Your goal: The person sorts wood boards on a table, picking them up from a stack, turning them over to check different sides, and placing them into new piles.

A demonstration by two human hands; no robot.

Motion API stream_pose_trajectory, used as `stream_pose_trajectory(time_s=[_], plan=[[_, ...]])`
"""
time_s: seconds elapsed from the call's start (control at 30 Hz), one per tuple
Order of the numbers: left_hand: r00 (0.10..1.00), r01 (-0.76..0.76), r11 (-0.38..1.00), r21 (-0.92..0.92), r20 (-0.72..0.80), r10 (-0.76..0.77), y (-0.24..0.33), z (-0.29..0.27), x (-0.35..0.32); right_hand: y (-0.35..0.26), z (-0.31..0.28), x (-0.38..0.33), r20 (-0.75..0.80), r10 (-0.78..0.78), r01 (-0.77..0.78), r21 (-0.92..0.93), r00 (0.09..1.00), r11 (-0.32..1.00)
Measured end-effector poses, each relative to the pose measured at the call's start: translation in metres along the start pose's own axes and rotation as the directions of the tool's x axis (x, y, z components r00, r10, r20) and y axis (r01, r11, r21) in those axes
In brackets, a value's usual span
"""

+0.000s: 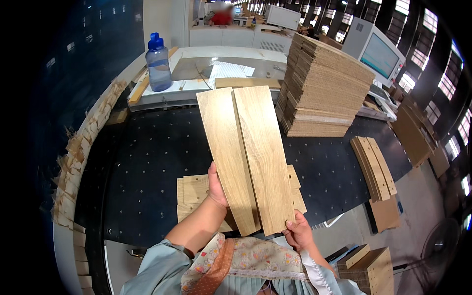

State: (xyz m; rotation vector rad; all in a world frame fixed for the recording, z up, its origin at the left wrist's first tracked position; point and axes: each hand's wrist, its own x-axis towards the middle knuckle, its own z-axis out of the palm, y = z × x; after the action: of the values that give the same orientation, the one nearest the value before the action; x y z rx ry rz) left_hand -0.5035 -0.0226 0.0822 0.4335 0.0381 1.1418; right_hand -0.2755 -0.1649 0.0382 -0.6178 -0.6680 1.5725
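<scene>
Two light wood-grain boards are held up side by side in front of me, long and narrow, the right one slightly overlapping or set beside the left one. My left hand is closed round the left edge of the left board, its fingers hidden beneath. At the lower right corner of the right board, my right hand grips with the thumb on top. Below the boards, shorter wood-grain panels with drilled holes lie on the black table, partly covered by what I hold.
A tall stack of boards stands at the back right, near a monitor. A blue-capped water bottle and papers are at the back. Drilled boards lie at the right edge; more panels stand lower right.
</scene>
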Motion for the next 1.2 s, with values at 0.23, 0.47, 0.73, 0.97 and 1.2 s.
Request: stream_pose_trajectory(time_s=[0.23, 0.47, 0.73, 0.97, 1.2], plan=[[1.000, 0.003, 1.000, -0.023, -0.026, -0.003, -0.001, -0.005, 0.000, 0.008, -0.013, 0.003, 0.002, 0.003, -0.003, 0.051, 1.000, 0.999], [0.999, 0.015, 0.995, 0.101, 0.036, -0.019, 0.003, -0.011, -0.004, -0.002, 0.000, 0.000, -0.058, -0.068, 0.068, -0.004, 0.996, 0.998], [0.999, -0.013, 0.999, 0.045, -0.044, 0.015, -0.005, -0.004, -0.002, -0.002, -0.011, -0.007, -0.086, -0.041, 0.037, -0.048, 0.995, 0.998], [0.977, 0.095, 0.994, 0.045, 0.189, -0.102, 0.000, 0.004, -0.004, -0.003, -0.001, -0.008, -0.099, -0.104, 0.100, -0.045, 0.990, 0.994], [0.964, 0.166, 0.985, 0.052, 0.202, -0.173, -0.005, 0.010, 0.002, -0.008, 0.003, -0.016, -0.211, -0.107, 0.088, -0.094, 0.972, 0.992]])
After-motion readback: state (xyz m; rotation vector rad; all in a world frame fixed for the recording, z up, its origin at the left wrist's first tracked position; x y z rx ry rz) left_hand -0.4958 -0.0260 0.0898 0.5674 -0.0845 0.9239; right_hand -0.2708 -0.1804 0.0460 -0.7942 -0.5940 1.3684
